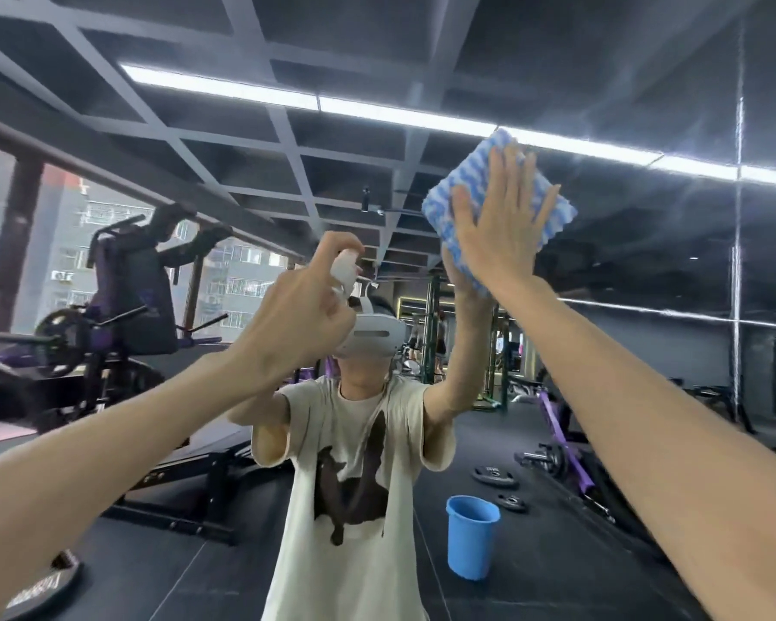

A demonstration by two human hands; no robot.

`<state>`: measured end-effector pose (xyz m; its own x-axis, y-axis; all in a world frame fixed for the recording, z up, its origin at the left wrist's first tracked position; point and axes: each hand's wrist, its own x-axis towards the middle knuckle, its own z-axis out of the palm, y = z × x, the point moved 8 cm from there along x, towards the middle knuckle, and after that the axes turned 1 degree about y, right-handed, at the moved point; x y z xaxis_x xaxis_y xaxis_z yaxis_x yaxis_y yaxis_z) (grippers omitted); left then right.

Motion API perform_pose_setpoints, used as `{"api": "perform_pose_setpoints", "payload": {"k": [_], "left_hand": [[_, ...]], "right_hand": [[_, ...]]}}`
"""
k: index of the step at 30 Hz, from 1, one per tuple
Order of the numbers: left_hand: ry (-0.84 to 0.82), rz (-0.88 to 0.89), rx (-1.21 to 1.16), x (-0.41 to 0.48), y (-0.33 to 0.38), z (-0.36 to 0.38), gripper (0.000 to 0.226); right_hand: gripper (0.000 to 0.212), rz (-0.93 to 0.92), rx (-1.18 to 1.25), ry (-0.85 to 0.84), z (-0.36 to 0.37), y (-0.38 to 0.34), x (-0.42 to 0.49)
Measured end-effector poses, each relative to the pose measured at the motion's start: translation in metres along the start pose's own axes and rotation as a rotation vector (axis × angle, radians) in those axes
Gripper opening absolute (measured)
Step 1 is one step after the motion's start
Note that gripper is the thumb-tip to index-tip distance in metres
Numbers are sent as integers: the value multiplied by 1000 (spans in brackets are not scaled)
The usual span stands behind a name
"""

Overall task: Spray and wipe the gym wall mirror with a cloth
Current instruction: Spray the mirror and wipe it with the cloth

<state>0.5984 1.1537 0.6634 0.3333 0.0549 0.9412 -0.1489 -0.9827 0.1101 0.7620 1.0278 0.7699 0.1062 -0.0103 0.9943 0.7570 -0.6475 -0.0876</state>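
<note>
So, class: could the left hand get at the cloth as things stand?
Probably yes: the left hand is raised near the cloth with nothing between them, but it grips the bottle, so it could only touch, not take.

mirror: glossy glass, hazy streaks along its vertical seam. cloth flat on the mirror: nubby, fluffy weave, matt. spray bottle in front of the mirror: smooth white plastic. bucket reflected low in the mirror: smooth blue plastic, slight sheen.
</note>
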Motion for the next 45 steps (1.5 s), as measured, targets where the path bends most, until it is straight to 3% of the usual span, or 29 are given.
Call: {"api": "perform_pose_setpoints", "payload": {"k": [2, 5, 7, 8, 11, 12, 13, 15, 17, 19, 22, 24, 29, 34, 45], "left_hand": [[26, -3, -5, -2, 1, -8, 56], [108, -19, -22, -5, 2, -25, 58], [111, -45, -34, -8, 0, -34, 60], [101, -64, -51, -9, -2, -37, 57], [80, -90, -120, -10, -5, -40, 45], [77, -85, -121, -8, -6, -40, 44], [74, -83, -113, -5, -7, -40, 44], [67, -88, -92, 2, -7, -42, 44], [35, -67, -32, 5, 0, -43, 46], [-6, -31, -12, 2, 10, -42, 50], [-48, -9, 48, -4, 19, -33, 57], [-81, -10, 98, -4, 18, -22, 60], [-227, 57, 140, -10, 24, 27, 61], [-237, 157, 162, -25, 32, 52, 49], [-144, 94, 197, -39, -8, 24, 44]], "right_hand": [[70, -139, 33, -12, 8, -46, -28], [72, -675, 45, -130, 29, -117, -104], [70, -846, -30, -142, 34, -112, -88], [70, -753, -56, -115, 32, -101, -61], [64, -54, 4, 16, 16, -58, 7], [62, -45, 45, 41, 15, -71, -3], [60, -212, 105, 12, 21, -100, -22], [60, -757, 62, -132, 38, -154, -87], [58, -1006, -43, -217, 43, -148, -98], [58, -823, -41, -156, 34, -114, -47], [60, -187, 2, 0, 10, -18, 12], [59, 4, 6, 76, 4, 13, -3], [59, -156, -33, 54, 9, 10, -39], [63, -183, -70, -18, 9, 22, -47], [61, 34, 19, 43, 6, 23, -65]]}}
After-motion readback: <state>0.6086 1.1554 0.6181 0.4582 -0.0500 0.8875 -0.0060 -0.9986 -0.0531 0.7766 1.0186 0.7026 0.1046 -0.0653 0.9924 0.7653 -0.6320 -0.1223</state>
